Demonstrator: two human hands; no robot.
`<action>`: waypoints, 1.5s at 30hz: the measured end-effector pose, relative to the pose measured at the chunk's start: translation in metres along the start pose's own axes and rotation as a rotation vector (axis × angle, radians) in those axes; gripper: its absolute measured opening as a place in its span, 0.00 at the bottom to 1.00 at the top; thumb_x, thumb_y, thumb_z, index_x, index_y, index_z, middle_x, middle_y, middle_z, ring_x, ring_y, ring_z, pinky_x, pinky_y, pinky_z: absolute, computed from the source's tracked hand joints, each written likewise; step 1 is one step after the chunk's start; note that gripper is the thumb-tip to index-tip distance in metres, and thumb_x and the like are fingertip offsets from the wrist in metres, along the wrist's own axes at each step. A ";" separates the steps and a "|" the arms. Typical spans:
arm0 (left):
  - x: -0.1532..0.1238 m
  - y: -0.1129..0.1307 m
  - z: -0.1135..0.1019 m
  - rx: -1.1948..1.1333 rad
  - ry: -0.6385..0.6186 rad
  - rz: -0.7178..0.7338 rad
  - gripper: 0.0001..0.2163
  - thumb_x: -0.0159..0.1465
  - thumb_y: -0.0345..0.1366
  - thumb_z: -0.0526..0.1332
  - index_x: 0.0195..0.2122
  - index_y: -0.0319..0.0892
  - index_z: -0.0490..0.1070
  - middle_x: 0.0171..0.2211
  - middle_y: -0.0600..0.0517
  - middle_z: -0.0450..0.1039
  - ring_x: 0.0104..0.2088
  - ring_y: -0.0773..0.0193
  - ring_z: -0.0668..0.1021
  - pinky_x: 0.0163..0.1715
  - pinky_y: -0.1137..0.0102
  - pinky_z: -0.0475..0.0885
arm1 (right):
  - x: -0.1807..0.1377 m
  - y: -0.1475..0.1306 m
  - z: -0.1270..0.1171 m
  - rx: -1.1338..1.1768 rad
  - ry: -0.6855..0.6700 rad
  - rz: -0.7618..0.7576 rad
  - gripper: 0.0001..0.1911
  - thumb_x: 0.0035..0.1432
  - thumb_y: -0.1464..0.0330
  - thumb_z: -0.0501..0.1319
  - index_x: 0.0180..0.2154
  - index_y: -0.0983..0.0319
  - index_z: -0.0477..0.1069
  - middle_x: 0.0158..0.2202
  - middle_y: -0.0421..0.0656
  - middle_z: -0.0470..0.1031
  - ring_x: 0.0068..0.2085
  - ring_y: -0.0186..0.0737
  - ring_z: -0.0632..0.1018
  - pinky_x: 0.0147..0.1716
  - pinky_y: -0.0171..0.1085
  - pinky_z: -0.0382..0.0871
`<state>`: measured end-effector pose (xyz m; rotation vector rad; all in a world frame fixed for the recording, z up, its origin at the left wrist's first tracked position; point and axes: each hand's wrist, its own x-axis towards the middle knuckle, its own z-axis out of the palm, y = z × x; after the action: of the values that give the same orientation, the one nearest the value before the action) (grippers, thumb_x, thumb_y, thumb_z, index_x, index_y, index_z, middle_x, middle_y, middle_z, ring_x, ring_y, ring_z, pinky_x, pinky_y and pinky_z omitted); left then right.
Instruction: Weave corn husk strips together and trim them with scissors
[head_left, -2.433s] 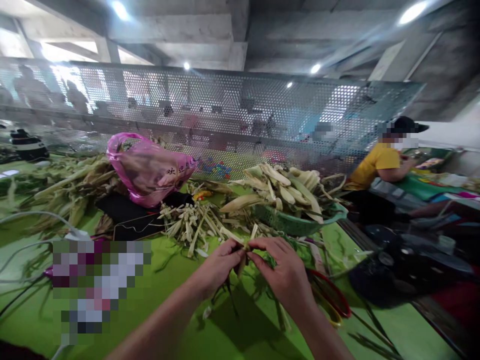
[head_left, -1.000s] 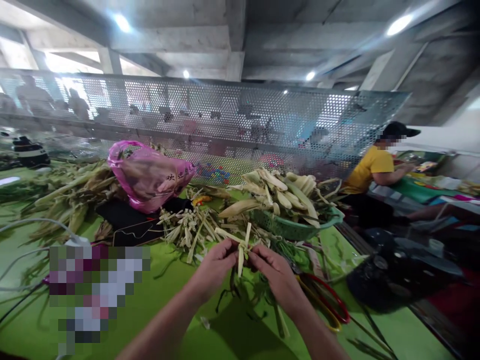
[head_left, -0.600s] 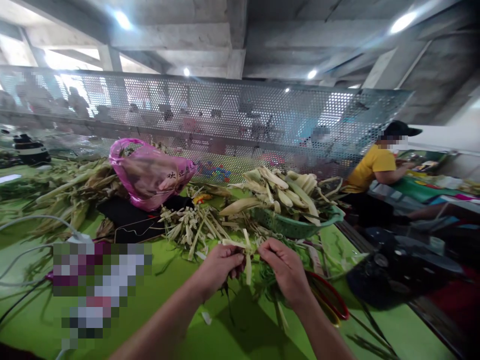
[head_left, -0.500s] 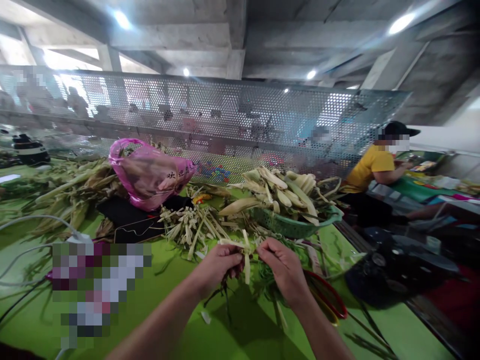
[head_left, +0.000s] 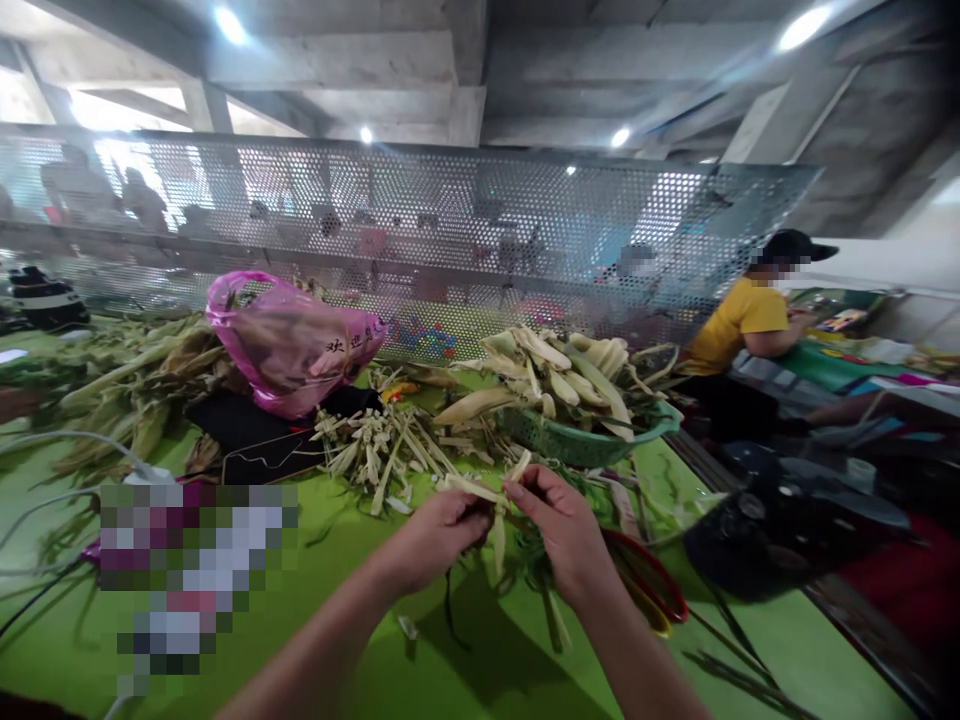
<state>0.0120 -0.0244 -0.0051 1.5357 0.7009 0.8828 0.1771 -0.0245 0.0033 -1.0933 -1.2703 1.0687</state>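
Head view: since the earlier frame, both hands have shifted slightly nearer. Left hand and right hand pinch a pale leaf-strip knot above the green table. Strips may tear or slip if overpulled.

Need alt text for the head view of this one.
Two hands, left hand and right hand, pinch pale leaf strips together above a green table. Behind sit a green basket of husks and a pink bag.
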 end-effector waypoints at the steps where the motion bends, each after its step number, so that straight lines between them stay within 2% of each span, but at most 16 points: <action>1: 0.000 0.002 0.001 0.030 0.005 0.020 0.08 0.62 0.35 0.56 0.38 0.39 0.71 0.30 0.53 0.64 0.30 0.69 0.64 0.32 0.74 0.61 | 0.000 0.000 0.000 -0.023 0.010 -0.018 0.15 0.50 0.57 0.66 0.28 0.62 0.69 0.25 0.38 0.67 0.27 0.35 0.69 0.28 0.34 0.65; 3: 0.000 0.003 0.002 0.020 0.010 0.011 0.07 0.61 0.36 0.56 0.36 0.39 0.71 0.30 0.52 0.65 0.30 0.68 0.65 0.32 0.73 0.62 | 0.000 0.000 -0.001 -0.101 0.018 -0.068 0.15 0.51 0.57 0.65 0.28 0.62 0.69 0.25 0.38 0.67 0.28 0.36 0.69 0.29 0.34 0.65; 6: 0.002 0.001 0.004 -0.141 0.043 -0.061 0.10 0.61 0.39 0.58 0.35 0.38 0.71 0.28 0.52 0.65 0.27 0.69 0.66 0.29 0.73 0.64 | 0.001 -0.002 -0.002 -0.215 0.020 -0.151 0.13 0.55 0.58 0.61 0.34 0.62 0.70 0.31 0.41 0.71 0.33 0.38 0.72 0.34 0.35 0.67; 9: 0.005 0.001 0.004 -0.272 0.125 -0.027 0.12 0.59 0.41 0.60 0.36 0.37 0.72 0.29 0.51 0.67 0.28 0.68 0.69 0.31 0.71 0.67 | 0.001 -0.004 -0.001 -0.263 -0.010 -0.184 0.13 0.58 0.58 0.59 0.40 0.61 0.70 0.36 0.43 0.74 0.37 0.40 0.74 0.38 0.36 0.68; 13: 0.003 0.003 0.002 -0.398 0.165 -0.041 0.09 0.57 0.36 0.60 0.35 0.36 0.71 0.30 0.49 0.69 0.31 0.66 0.71 0.36 0.70 0.68 | -0.001 -0.008 0.002 -0.392 -0.094 -0.185 0.12 0.59 0.59 0.58 0.32 0.62 0.69 0.28 0.40 0.72 0.32 0.38 0.72 0.33 0.35 0.67; 16: 0.001 0.001 -0.001 -0.482 0.161 -0.051 0.08 0.56 0.35 0.58 0.36 0.38 0.68 0.29 0.51 0.68 0.30 0.66 0.71 0.35 0.69 0.68 | -0.003 -0.008 0.003 -0.497 -0.090 -0.230 0.13 0.60 0.59 0.57 0.29 0.61 0.68 0.26 0.39 0.70 0.30 0.38 0.71 0.31 0.34 0.65; 20: 0.001 -0.001 -0.002 -0.267 0.272 -0.137 0.14 0.61 0.47 0.56 0.33 0.40 0.65 0.25 0.56 0.61 0.26 0.69 0.65 0.29 0.72 0.62 | -0.004 -0.002 0.002 -0.605 -0.086 -0.336 0.11 0.61 0.60 0.56 0.31 0.61 0.68 0.28 0.40 0.71 0.31 0.39 0.71 0.32 0.35 0.65; 23: 0.002 0.000 -0.001 -0.115 0.321 -0.113 0.18 0.61 0.53 0.54 0.29 0.41 0.63 0.24 0.57 0.57 0.27 0.70 0.62 0.28 0.73 0.59 | -0.004 0.001 0.003 -0.639 -0.088 -0.409 0.10 0.62 0.62 0.56 0.32 0.61 0.68 0.30 0.41 0.72 0.33 0.39 0.72 0.33 0.36 0.65; 25: 0.003 0.000 0.001 -0.147 0.303 -0.088 0.19 0.61 0.53 0.54 0.27 0.41 0.61 0.22 0.58 0.54 0.25 0.70 0.59 0.26 0.73 0.57 | -0.004 0.001 0.003 -0.641 -0.074 -0.418 0.10 0.62 0.63 0.55 0.31 0.61 0.68 0.30 0.42 0.71 0.32 0.40 0.72 0.33 0.36 0.65; 29: 0.002 0.000 0.005 -0.370 0.273 -0.079 0.17 0.59 0.50 0.58 0.28 0.42 0.58 0.20 0.60 0.49 0.22 0.72 0.54 0.22 0.75 0.52 | -0.002 0.003 0.003 -0.625 -0.052 -0.381 0.11 0.62 0.62 0.55 0.30 0.61 0.66 0.28 0.40 0.70 0.31 0.39 0.71 0.31 0.35 0.64; 33: 0.002 -0.004 0.004 -0.398 0.233 -0.083 0.17 0.60 0.50 0.58 0.28 0.41 0.59 0.20 0.60 0.51 0.21 0.73 0.56 0.22 0.75 0.54 | 0.001 0.005 -0.001 -0.628 -0.025 -0.393 0.10 0.62 0.63 0.55 0.31 0.60 0.67 0.29 0.41 0.70 0.32 0.39 0.71 0.33 0.36 0.64; 38: 0.004 -0.008 0.002 -0.229 0.357 -0.114 0.19 0.62 0.53 0.53 0.29 0.40 0.63 0.20 0.58 0.60 0.22 0.72 0.62 0.23 0.74 0.57 | -0.005 -0.004 0.000 -0.705 0.107 -0.549 0.07 0.60 0.63 0.59 0.37 0.60 0.67 0.38 0.46 0.70 0.42 0.45 0.70 0.41 0.41 0.64; 42: 0.005 -0.008 0.004 -0.276 0.367 -0.053 0.16 0.62 0.50 0.54 0.33 0.40 0.64 0.25 0.57 0.61 0.27 0.70 0.65 0.30 0.74 0.61 | -0.014 -0.010 0.014 -0.777 -0.056 -0.491 0.11 0.62 0.62 0.56 0.29 0.60 0.67 0.30 0.43 0.70 0.36 0.43 0.70 0.36 0.39 0.62; 45: 0.004 -0.007 0.005 -0.293 0.372 -0.016 0.14 0.62 0.48 0.56 0.32 0.41 0.65 0.27 0.57 0.60 0.29 0.70 0.64 0.32 0.75 0.61 | -0.015 -0.005 0.021 -0.794 -0.099 -0.435 0.12 0.62 0.62 0.56 0.27 0.60 0.65 0.29 0.42 0.69 0.34 0.42 0.69 0.33 0.38 0.61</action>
<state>0.0187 -0.0229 -0.0113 1.1151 0.8059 1.2187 0.1558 -0.0397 0.0062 -1.2481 -1.9812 0.2727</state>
